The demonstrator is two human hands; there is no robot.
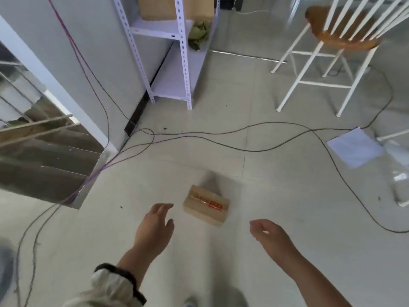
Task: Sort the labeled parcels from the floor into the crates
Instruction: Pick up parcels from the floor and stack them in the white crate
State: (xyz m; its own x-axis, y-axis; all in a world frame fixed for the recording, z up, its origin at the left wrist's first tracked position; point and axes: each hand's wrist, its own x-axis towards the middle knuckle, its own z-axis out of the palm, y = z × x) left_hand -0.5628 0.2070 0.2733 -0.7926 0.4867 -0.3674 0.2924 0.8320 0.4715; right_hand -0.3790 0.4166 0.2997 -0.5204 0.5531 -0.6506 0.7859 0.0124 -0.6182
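A small brown cardboard parcel with tape and a red label on top lies on the pale tiled floor. My left hand hovers just left of it, fingers relaxed and spread, holding nothing. My right hand hangs lower right of the parcel, fingers loosely curved and empty. Neither hand touches the parcel. No crate is in view.
Several cables run across the floor beyond the parcel. A white metal shelf stands at the back with a cardboard box on it. A white chair is back right, a white sheet right, a stairwell opening left.
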